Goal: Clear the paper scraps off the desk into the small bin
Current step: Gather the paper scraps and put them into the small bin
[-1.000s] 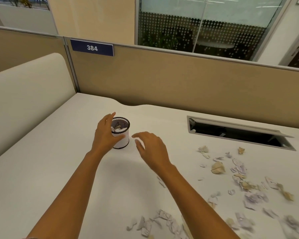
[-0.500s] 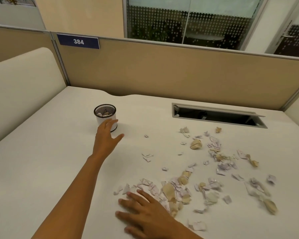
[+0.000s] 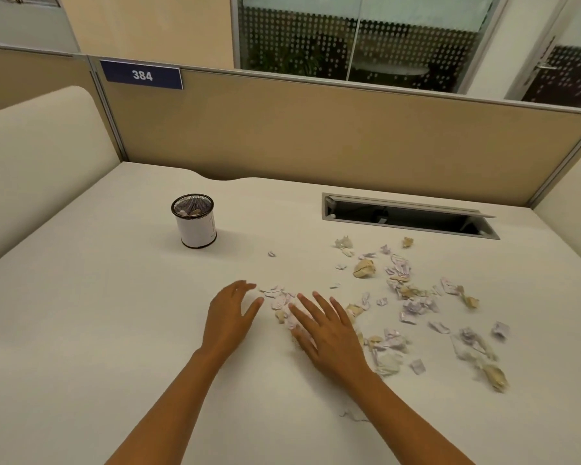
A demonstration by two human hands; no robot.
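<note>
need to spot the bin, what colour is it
The small bin is white with a dark mesh rim; head view.

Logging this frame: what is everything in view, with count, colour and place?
small bin: one, white with dark mesh rim, desk's left rear, some scraps inside
paper scraps: many, white, lilac and tan, strewn over desk's right half
desk: one, off-white, fills foreground
cable hatch: one, grey, open, desk's right rear
partition: one, tan, behind desk
sign 384: one, blue with white digits, partition's top left
left hand: one, open, beside a scrap cluster
right hand: one, flat on that cluster
</note>
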